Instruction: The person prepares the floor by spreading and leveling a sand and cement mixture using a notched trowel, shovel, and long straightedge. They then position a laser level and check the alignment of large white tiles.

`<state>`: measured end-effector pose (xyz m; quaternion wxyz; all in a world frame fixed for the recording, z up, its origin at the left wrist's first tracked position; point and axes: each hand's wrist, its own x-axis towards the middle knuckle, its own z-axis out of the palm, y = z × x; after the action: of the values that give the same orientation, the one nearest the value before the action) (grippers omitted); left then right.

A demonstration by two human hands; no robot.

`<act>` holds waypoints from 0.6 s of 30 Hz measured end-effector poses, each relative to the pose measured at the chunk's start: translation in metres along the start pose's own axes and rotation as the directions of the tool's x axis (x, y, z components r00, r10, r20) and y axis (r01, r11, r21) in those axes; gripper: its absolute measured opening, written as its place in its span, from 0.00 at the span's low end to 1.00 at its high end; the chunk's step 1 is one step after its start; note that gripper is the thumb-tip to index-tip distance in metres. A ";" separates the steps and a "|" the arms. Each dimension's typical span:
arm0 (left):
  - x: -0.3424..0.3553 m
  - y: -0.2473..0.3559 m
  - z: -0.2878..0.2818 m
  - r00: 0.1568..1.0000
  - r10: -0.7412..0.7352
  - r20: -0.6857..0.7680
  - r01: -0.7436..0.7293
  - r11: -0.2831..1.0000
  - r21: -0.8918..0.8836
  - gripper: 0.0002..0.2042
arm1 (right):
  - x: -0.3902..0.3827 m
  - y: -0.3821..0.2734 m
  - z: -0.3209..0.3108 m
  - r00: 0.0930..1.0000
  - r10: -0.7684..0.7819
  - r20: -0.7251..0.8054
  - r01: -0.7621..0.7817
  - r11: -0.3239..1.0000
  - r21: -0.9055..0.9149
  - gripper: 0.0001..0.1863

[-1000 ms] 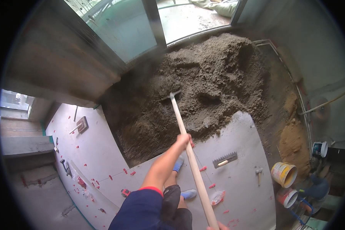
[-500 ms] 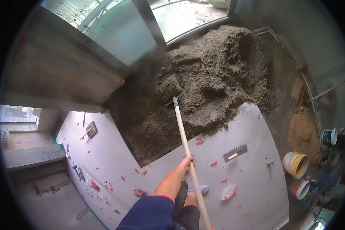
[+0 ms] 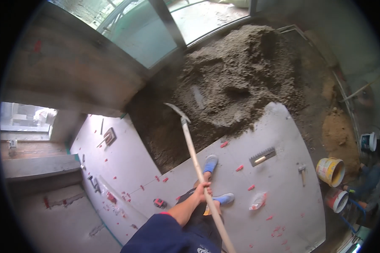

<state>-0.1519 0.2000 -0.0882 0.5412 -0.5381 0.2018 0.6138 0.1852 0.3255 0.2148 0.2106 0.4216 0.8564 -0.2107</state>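
Note:
A shovel with a long pale wooden shaft [image 3: 193, 156] slants from the lower edge up toward the dark mortar bed. My left hand [image 3: 204, 191] is closed around the shaft, above large light floor tiles. At the far end the metal shovel blade [image 3: 177, 110] is turned on edge, and I see no load on it. It hangs over or against the dark damp mix [image 3: 156, 139] at the left; contact cannot be told. Right of the blade rises a heap of grey sandy mortar [image 3: 240, 63]. My right hand is outside the picture.
My feet stand by the tile edge [image 3: 198, 156]. On the tiles lie a notched trowel [image 3: 262, 156], a hammer [image 3: 302, 173], a float [image 3: 109, 137], a clear bag [image 3: 257, 201] and red clips. Buckets [image 3: 330, 172] stand right, near a person [image 3: 364, 181]. Glass doors [image 3: 147, 33] close the back.
The blade, earlier loaded with mortar, has swung left and tipped onto its edge. My left hand and the shaft have shifted slightly down and left. One foot has come forward to the tile edge.

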 end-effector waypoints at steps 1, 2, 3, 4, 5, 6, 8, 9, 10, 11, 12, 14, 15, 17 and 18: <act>-0.003 -0.014 0.001 0.999 -0.009 0.031 0.009 1.000 0.029 0.08 | -0.006 0.000 -0.007 1.000 0.009 -0.007 -0.009 1.000 0.002 0.25; -0.009 -0.041 -0.001 0.998 -0.028 0.049 0.025 0.999 0.047 0.08 | -0.014 0.004 -0.014 0.999 0.036 0.007 -0.036 0.999 -0.006 0.24; -0.017 -0.064 0.008 1.000 -0.020 0.011 0.018 0.992 0.126 0.07 | -0.023 0.011 -0.020 0.998 0.067 0.018 -0.067 0.998 0.004 0.24; -0.025 -0.078 0.012 0.991 -0.033 0.130 0.009 0.983 0.184 0.06 | -0.032 0.017 -0.026 0.996 0.087 0.026 -0.088 0.996 0.030 0.23; -0.029 -0.084 0.014 0.987 -0.020 0.158 -0.018 0.971 0.236 0.06 | -0.045 0.022 -0.030 0.993 0.108 0.048 -0.111 0.993 0.051 0.23; -0.032 -0.089 0.019 0.983 -0.011 0.186 -0.044 0.956 0.289 0.05 | -0.053 0.025 -0.034 0.990 0.129 0.064 -0.134 0.988 0.077 0.22; -0.010 -0.075 0.039 0.960 0.028 0.277 -0.111 0.951 0.288 0.07 | -0.069 0.032 -0.045 0.981 0.167 0.094 -0.179 0.975 0.135 0.21; 0.003 -0.068 0.051 0.954 -0.034 0.298 -0.056 0.956 0.288 0.08 | -0.079 0.035 -0.051 0.976 0.189 0.112 -0.206 0.963 0.173 0.21; 0.014 -0.075 0.068 0.977 0.046 0.206 -0.109 0.946 0.306 0.09 | -0.089 0.038 -0.056 0.967 0.215 0.137 -0.241 0.947 0.213 0.20; 0.021 -0.083 0.087 0.992 0.103 0.080 -0.124 0.928 0.352 0.09 | -0.097 0.040 -0.062 0.955 0.247 0.165 -0.283 0.925 0.252 0.20; 0.024 -0.091 0.102 0.985 0.168 -0.043 -0.137 0.905 0.403 0.10 | -0.105 0.041 -0.070 0.940 0.280 0.195 -0.329 0.897 0.297 0.19; 0.019 -0.126 0.118 0.964 0.241 -0.111 -0.130 0.793 0.595 0.10 | -0.124 0.041 -0.088 0.900 0.348 0.263 -0.429 0.814 0.391 0.18; 0.013 -0.148 0.120 0.952 0.268 -0.150 -0.109 0.752 0.650 0.10 | -0.133 0.040 -0.099 0.876 0.377 0.301 -0.478 0.765 0.432 0.18; 0.001 -0.183 0.110 0.949 0.264 -0.172 -0.074 0.717 0.693 0.09 | -0.147 0.032 -0.127 0.822 0.416 0.388 -0.567 0.655 0.499 0.17; -0.003 -0.195 0.103 0.961 0.228 -0.156 -0.062 0.727 0.684 0.08 | -0.151 0.028 -0.141 0.795 0.429 0.429 -0.605 0.601 0.521 0.17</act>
<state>-0.0265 0.3488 0.0150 0.6217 -0.3557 0.5123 0.4738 0.2655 0.3215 0.4070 0.2176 0.6670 0.5362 -0.4693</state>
